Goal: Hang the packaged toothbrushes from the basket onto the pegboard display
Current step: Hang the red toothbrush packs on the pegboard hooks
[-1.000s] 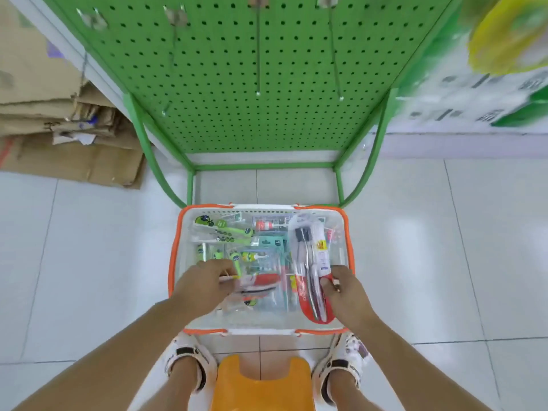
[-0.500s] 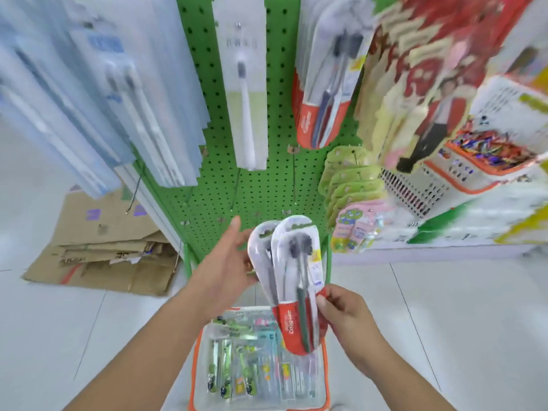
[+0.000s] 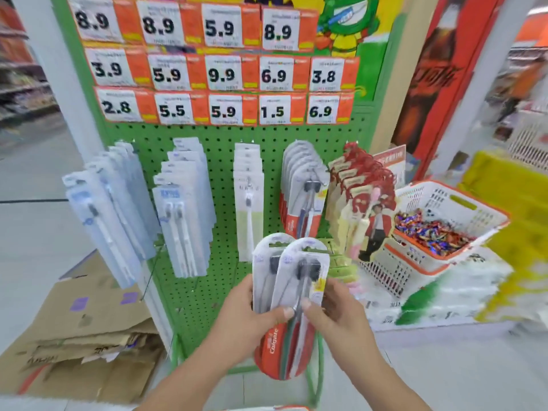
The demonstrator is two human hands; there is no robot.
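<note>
I hold a fanned bunch of red-and-clear toothbrush packs [image 3: 289,277] upright in front of the green pegboard [image 3: 219,161]. My left hand [image 3: 252,318] grips them from the left, thumb across the front. My right hand [image 3: 335,312] pinches the front pack from the right. A matching row of red packs [image 3: 299,185] hangs on a peg just above. The basket [image 3: 267,408] shows only as an orange rim at the bottom edge.
Blue-white packs [image 3: 109,209], twin-brush packs [image 3: 184,209] and white-green packs [image 3: 248,197] hang left of the red row; red-yellow packs [image 3: 355,197] hang right. Price tags [image 3: 222,75] fill the top. Flattened cardboard [image 3: 74,336] lies left; a candy basket [image 3: 444,226] stands right.
The view has risen from the basket on the floor to the full pegboard. The packs came up out of the basket, and my left hand now grips them beside my right.
</note>
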